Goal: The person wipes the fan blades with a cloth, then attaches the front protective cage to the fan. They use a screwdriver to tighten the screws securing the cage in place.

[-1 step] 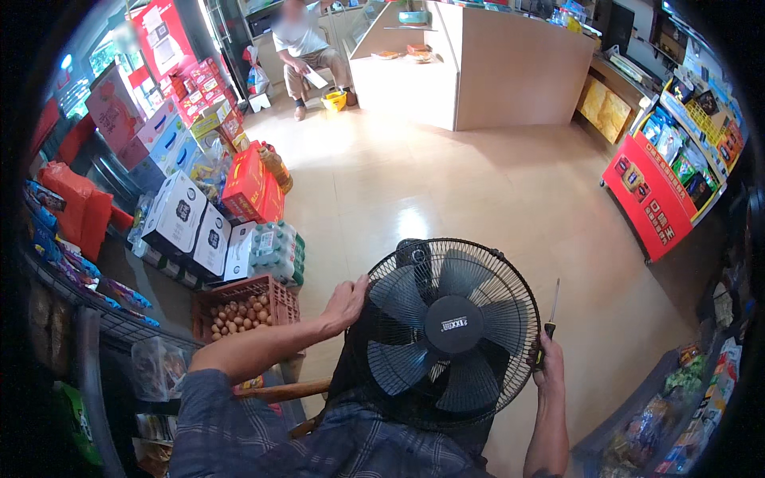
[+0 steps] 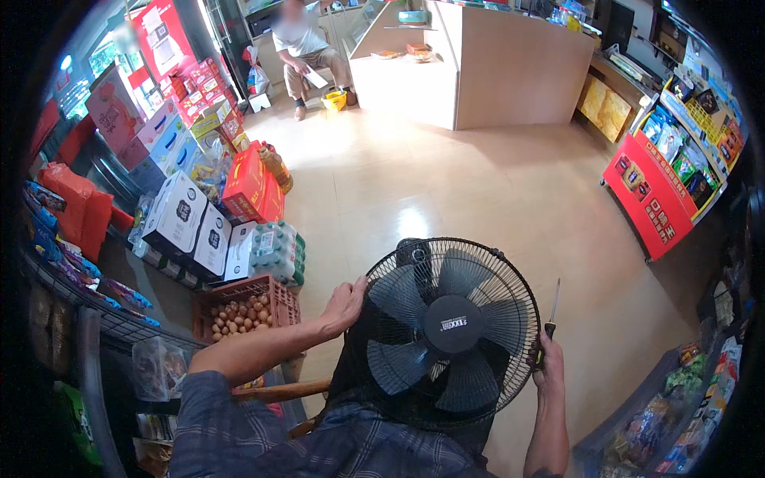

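A black electric fan with dark, see-through blades lies face up across my lap, its round hub toward me and a wire guard around the blades. At its left rim rests my left hand, fingers bent over the edge of the guard. My right hand is closed around the handle of a screwdriver close beside the fan's right rim. The thin metal shaft points away from me and upward. Part of the right fingers is hidden behind the guard's edge.
At my left stand a crate of eggs, shrink-wrapped bottles and stacked cartons. A wheeled red display rack is at far right, bagged goods nearer. A seated person is by the pale counter.
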Tool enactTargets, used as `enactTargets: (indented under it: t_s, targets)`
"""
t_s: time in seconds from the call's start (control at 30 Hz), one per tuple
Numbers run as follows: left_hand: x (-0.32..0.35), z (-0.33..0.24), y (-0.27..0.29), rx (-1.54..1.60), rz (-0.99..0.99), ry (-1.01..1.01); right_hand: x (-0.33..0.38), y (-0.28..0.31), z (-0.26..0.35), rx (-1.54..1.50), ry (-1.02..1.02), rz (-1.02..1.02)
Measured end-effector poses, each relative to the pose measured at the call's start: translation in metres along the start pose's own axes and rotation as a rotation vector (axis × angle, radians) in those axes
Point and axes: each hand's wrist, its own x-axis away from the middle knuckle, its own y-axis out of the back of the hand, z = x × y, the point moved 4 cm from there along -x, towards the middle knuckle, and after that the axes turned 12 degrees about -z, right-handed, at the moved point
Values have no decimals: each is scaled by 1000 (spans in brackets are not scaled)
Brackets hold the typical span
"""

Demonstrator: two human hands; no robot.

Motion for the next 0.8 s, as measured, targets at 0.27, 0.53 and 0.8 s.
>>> enactTargets:
  t_s: [0.27, 0.53, 0.8]
  targets:
    - [-25, -22, -2, -138, -56, -30, 37, 8, -20, -230, -29, 11]
    - [-97, -43, -24, -186, 174, -401, 102, 3, -59, -279, -179, -63]
    - [-114, -100, -35, -180, 309, -589, 170, -8, -90, -206, -253, 82]
